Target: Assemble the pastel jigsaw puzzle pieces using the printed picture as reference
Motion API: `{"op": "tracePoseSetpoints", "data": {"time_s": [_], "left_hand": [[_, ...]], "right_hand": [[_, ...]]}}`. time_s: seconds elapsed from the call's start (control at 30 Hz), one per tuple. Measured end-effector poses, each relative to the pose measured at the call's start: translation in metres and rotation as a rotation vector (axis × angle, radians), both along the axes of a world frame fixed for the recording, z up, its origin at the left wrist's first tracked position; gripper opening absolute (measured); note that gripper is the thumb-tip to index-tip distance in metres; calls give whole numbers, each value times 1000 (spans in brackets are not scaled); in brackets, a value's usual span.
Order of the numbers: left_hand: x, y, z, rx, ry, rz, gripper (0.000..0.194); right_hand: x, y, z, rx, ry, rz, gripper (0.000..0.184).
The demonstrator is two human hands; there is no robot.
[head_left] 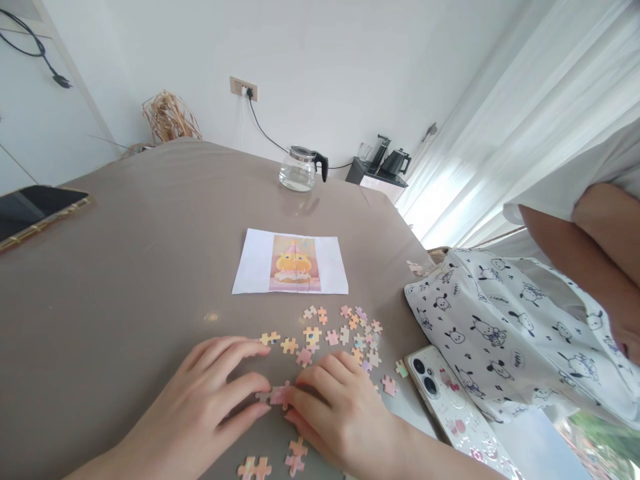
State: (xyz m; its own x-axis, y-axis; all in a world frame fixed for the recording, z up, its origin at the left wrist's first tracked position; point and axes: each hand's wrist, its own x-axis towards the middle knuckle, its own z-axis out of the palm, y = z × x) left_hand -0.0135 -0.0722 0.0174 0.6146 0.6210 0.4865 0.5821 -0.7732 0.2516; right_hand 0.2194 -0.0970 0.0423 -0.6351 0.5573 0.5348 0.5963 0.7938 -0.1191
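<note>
Joined pink jigsaw pieces (278,395) lay on the bench (150,267), nearer than the printed sheet (295,267). The left hand (207,400) had its fingers apart beside them; the right hand (345,403) touched them, its grip unclear.

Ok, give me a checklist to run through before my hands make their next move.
1. Printed sheet uncovered, picture visible: ok.
2. Pink pieces between the left hand and right hand fully locked: cannot tell, the fingers hide part.
3. Loose pieces all clear of the right hand: not ok, some lie close beside it.
4. Loose pieces all picture side up: cannot tell, a few look pale.
5. Glass pot away from both hands: ok, it stands beyond the sheet.
</note>
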Motion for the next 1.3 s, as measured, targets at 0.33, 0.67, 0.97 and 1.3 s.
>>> {"op": "tracePoseSetpoints", "data": {"time_s": [0.33, 0.67, 0.97, 1.3], "left_hand": [[-1, -2, -6, -29, 1, 38, 9], [-1, -2, -6, -47, -32, 29, 13], [0, -2, -7, -56, -35, 43, 21], [1, -1, -1, 33, -38, 9, 21]], "right_hand": [[-1, 0, -10, -69, -46, 29, 10], [-3, -2, -13, -294, 192, -13, 8], [-6, -2, -20, -329, 279, -14, 8], [-10, -1, -18, -330, 312, -14, 8]]}}
